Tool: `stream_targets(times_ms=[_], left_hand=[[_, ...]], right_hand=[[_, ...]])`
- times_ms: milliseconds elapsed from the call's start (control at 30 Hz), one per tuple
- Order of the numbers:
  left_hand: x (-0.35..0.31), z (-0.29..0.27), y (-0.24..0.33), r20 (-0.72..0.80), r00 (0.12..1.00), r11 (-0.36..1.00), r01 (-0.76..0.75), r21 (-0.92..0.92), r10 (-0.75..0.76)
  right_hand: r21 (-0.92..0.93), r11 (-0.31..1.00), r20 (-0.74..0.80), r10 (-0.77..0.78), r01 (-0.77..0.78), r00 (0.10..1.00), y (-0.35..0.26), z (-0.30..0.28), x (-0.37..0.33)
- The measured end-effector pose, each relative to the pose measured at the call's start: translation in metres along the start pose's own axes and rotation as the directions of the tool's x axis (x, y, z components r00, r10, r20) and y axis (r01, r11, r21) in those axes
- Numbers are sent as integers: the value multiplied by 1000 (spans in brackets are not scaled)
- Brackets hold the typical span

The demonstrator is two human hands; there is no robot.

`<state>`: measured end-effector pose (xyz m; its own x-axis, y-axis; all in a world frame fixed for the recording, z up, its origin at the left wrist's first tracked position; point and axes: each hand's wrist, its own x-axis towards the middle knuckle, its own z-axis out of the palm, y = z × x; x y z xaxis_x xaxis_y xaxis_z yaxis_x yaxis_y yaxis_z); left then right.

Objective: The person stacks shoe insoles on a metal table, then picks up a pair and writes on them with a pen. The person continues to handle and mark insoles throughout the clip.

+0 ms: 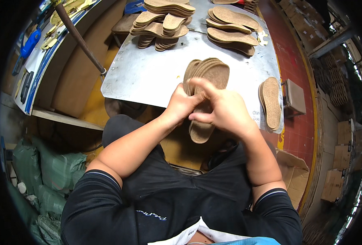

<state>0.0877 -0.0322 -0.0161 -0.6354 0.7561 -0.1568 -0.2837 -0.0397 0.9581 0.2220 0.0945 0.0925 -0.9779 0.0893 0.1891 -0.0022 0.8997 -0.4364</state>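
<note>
A stack of brown cork insoles (215,73) is held over the near edge of the white table, its lower end sticking out toward my lap. Around the stack's left side, my left hand (181,104) is closed, with its fingers partly hidden behind it. My right hand (228,108) lies over the middle of the stack from the right, forefinger and thumb curled across the insoles. Its other fingers are out of sight underneath. Beside it on the table's right edge rests a small pile of insoles (273,102).
Piled insoles (158,28) stand at the table's far left, and more insole piles (232,30) at the far right. A metal pole (79,38) rises at the left by a side bench (46,69). Green sacks (62,169) lie lower left; an open carton (293,173) sits at the right.
</note>
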Motion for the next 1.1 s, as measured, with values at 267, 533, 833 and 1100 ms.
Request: stream_targets(times_ms=[267, 533, 833, 1100], left_hand=[[1, -3, -2, -60, 976, 970, -198, 139, 208], [-19, 14, 28, 225, 905, 678, -421, 602, 362], [-20, 7, 22, 380, 839, 462, -535, 708, 390], [-19, -18, 36, 486, 706, 212, -655, 726, 516]], right_hand=[[-72, 935, -206, -354, 346, 912, -30, -34, -8], [638, 769, -450, 408, -34, 794, 79, -39, -5], [837, 325, 265, 463, -440, 846, 111, -26, 9], [798, -236, 572, 9, -554, 820, 156, 35, 8]])
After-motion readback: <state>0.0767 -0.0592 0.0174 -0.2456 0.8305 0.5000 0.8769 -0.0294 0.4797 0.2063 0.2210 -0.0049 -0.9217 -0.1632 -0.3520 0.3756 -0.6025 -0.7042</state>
